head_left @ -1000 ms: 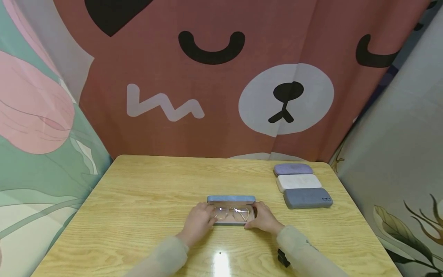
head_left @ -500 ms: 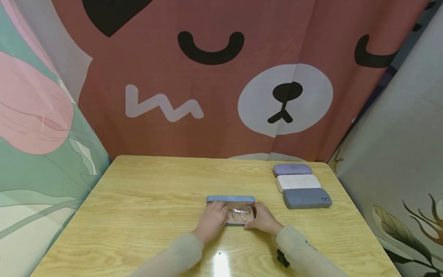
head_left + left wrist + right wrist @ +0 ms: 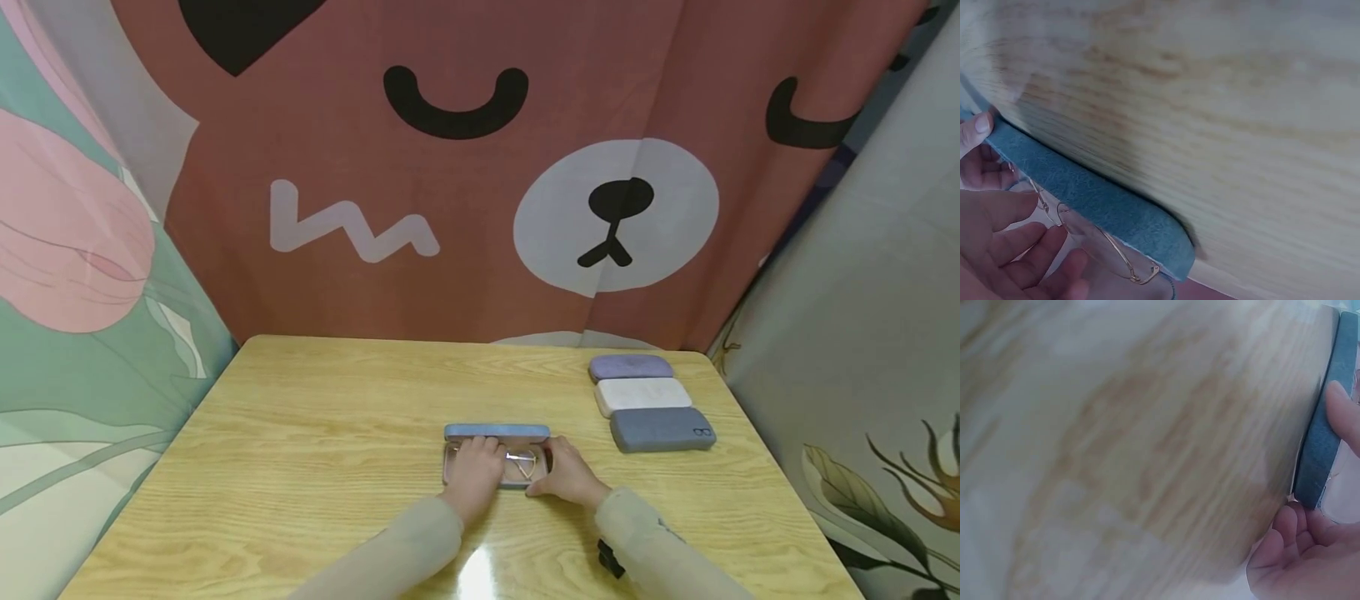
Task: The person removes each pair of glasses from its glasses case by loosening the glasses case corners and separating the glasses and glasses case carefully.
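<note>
A person in pale sleeves bends both hands to an open blue eyeglass case [image 3: 497,432] near the middle of a wood-grain tabletop [image 3: 315,475].

The right hand [image 3: 567,471] holds the case at its 3 o'clock end, thumb toward 6 o'clock; the left hand [image 3: 477,471], coming in from 7 o'clock, has its fingers bent beside the bridge of the gold-framed eyeglasses [image 3: 522,457], though whether they grip the frame cannot be told. The eyeglasses are within the case, partly hidden by the left hand, with the lid raised on the 12 o'clock side. Between 2 and 3 o'clock from it, well apart, three other cases stand in a row: purple case [image 3: 631,367] farthest, white case [image 3: 643,395] between, gray-blue case [image 3: 660,430] nearest.
</note>
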`<action>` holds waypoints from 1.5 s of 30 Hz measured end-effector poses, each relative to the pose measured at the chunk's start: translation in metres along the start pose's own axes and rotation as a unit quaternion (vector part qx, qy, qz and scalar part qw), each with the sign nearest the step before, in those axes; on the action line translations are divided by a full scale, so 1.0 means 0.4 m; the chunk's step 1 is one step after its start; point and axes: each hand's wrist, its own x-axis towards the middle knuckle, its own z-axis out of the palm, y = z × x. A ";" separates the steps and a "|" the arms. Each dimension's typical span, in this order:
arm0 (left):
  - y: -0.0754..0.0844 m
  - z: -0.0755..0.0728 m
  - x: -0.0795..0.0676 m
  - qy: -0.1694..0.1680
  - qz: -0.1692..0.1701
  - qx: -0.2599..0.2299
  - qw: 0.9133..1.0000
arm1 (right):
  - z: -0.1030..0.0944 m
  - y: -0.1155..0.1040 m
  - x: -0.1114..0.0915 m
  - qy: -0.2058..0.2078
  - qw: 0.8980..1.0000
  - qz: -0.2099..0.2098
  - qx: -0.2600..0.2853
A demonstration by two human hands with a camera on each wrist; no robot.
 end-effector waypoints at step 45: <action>0.020 0.025 0.076 -0.116 -0.042 0.010 0.992 | 0.000 0.007 0.000 -0.003 1.000 -0.011 -0.018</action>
